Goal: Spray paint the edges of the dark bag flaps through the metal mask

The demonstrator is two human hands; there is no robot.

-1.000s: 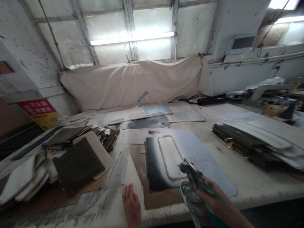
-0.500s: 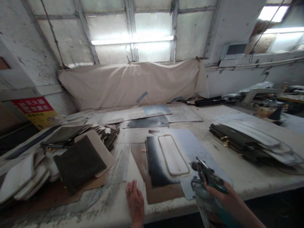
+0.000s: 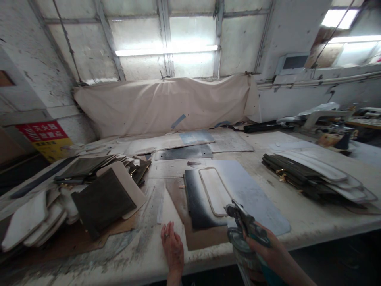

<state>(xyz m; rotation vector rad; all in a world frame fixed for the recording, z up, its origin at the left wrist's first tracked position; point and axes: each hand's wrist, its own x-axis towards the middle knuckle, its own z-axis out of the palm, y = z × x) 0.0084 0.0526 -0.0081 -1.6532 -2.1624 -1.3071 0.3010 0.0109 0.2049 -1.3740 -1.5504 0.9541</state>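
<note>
My right hand [image 3: 262,240] is closed around the handle of a spray gun [image 3: 245,222], with its cup hanging below. The gun's nozzle is over the lower right corner of a pale panel with rounded corners and a darker rim [image 3: 214,188]. That panel lies on a dark flat piece [image 3: 193,206], whose surface fades to white beside the panel. Under them are a brown board [image 3: 205,240] and a pale grey-blue sheet [image 3: 262,198]. My left hand [image 3: 172,246] lies on the table edge left of the brown board, holding nothing, fingers stretched out.
At left, dark pieces [image 3: 104,202] and white panels [image 3: 28,222] lie in loose piles. A stack of dark pieces with gold-coloured fittings [image 3: 291,174] and pale panels is at right. A cloth cover [image 3: 166,107] hangs behind the table; a sewing machine [image 3: 324,117] stands far right.
My right hand has moved left with the spray gun, bringing the nozzle over the pale panel's lower corner. My left hand has shifted slightly to the right.
</note>
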